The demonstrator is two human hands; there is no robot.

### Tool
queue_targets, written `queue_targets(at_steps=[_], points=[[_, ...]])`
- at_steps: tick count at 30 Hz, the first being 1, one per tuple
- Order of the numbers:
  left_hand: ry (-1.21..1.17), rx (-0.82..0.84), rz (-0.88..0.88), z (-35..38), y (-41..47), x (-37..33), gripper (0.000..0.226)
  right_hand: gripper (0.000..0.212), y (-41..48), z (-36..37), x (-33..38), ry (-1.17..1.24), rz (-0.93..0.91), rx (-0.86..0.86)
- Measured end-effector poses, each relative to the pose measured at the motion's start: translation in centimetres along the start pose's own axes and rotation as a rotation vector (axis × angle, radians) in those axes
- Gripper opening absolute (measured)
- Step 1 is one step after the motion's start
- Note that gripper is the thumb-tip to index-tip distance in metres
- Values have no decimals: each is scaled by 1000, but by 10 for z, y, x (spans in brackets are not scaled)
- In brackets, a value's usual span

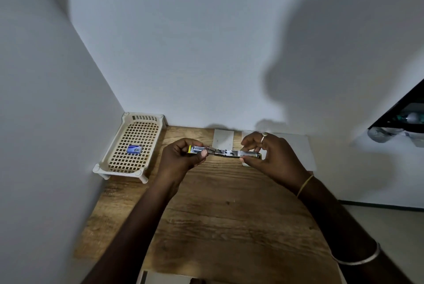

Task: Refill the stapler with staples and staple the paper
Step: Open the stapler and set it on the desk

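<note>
The opened stapler [226, 152] spans between both gripping hands [183, 155].

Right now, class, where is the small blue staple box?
In the head view, the blue staple box lies inside the cream mesh tray at the far left corner of the wooden table, left of the left hand gripping the stapler.

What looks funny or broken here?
Only the stapler looks odd: it is opened out flat into one long strip, held above the table by the left hand and right hand. It looks open for loading, not broken. Nothing is spilled.
</note>
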State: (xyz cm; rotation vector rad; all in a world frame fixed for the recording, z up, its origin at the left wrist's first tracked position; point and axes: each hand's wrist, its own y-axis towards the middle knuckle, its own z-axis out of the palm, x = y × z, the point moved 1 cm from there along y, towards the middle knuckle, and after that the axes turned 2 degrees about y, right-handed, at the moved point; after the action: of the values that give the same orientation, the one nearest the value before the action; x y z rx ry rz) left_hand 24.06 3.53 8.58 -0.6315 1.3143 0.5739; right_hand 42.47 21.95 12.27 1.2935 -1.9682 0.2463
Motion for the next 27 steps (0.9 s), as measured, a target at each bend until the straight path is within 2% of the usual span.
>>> queue_targets(at_steps=[5, 9, 16, 22, 27], points=[[368, -26, 54, -8, 0, 36, 22, 26, -15, 27, -27, -237, 20, 44], [515, -24, 130, -9, -5, 68, 24, 27, -28, 51, -50, -372, -33, 104], [653, -29, 176, -8, -13, 125, 27, 26, -58, 83, -80, -322, 69, 114], [932, -24, 233, -7, -13, 159, 26, 26, -75, 109, -103, -327, 138, 152], [988, 17, 210, -10, -14, 178, 25, 31, -87, 124, -114, -288, 194, 176]])
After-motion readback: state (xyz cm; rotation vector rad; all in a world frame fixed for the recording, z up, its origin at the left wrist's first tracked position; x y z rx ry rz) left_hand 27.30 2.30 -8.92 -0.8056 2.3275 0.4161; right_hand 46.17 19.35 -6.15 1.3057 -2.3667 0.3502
